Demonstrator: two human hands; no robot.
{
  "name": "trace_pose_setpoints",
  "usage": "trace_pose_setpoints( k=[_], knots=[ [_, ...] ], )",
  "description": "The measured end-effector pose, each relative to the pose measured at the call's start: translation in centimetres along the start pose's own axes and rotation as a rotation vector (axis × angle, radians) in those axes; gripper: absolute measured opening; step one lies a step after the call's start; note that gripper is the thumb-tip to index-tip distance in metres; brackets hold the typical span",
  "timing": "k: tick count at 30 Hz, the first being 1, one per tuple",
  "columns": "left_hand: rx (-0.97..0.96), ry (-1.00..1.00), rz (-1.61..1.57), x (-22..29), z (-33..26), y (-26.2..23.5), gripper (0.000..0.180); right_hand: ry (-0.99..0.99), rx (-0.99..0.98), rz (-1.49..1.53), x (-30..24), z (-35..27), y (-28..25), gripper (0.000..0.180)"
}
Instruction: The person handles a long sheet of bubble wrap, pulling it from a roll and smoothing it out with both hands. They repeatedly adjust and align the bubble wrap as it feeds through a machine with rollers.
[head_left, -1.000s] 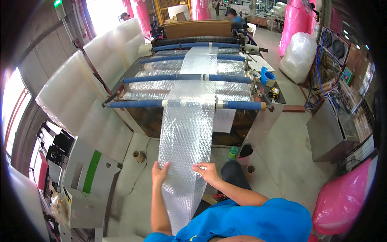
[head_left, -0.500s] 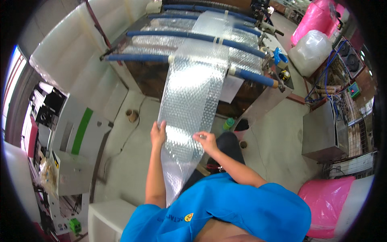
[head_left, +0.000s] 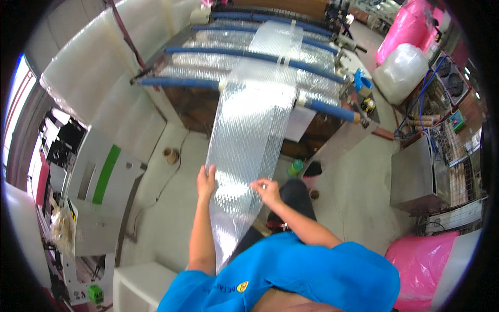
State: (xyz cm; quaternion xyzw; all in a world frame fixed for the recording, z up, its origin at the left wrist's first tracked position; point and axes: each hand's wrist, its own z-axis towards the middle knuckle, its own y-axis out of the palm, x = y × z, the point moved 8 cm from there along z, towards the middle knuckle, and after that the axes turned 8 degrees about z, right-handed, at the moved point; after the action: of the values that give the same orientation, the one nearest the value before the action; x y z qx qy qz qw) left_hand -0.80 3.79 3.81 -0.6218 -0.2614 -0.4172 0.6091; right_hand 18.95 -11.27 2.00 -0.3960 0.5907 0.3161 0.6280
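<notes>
Your left hand point(head_left: 206, 182) grips the left edge of the bubble wrap point(head_left: 249, 130), fingers curled over the margin, and your right hand point(head_left: 266, 190) pinches the sheet a little in from its right edge, thumb and fingers closed on the film. The strip hangs between your hands and runs away from you, rising to the nearest blue roller point(head_left: 182, 82) on the machine point(head_left: 332, 140), then on over the farther rollers; below your hands its loose end trails down toward your body. Judge it as very light and soft: it has no stiffness of its own, so it sags and folds wherever you leave it unsupported, and the smooth film can slide through a loose grip. The bubbles would likely crush under hard squeezing, so hold it by the two side edges, evenly, to keep the strip flat and straight. To your left stands a grey cabinet with a green stripe point(head_left: 104, 177), with big white rolls point(head_left: 83, 73) behind it. On the far right sit a clear bag point(head_left: 400, 73) and pink bags point(head_left: 403, 31); another pink bag point(head_left: 423, 265) lies near right.
</notes>
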Motion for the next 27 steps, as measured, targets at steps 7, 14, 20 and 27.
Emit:
trace_pose_setpoints(
  k=[7,14,20,27],
  knots=[
    [-0.011,-0.084,0.125,-1.5,0.6,0.6,0.040,0.063,-0.019,0.047,0.2,0.2,0.2,0.019],
    [-0.022,-0.123,0.140,-1.7,0.4,1.2,0.041,0.004,0.031,0.105,1.2,0.0,0.1,0.019],
    [-0.003,-0.042,0.178,-4.1,1.8,2.7,0.040,-0.013,0.045,0.145,1.1,0.1,0.1,0.018],
    [-0.229,-0.254,0.277,-5.5,1.9,4.6,0.042,0.158,0.044,0.087,3.5,-0.5,0.3,0.024]
  ],
)
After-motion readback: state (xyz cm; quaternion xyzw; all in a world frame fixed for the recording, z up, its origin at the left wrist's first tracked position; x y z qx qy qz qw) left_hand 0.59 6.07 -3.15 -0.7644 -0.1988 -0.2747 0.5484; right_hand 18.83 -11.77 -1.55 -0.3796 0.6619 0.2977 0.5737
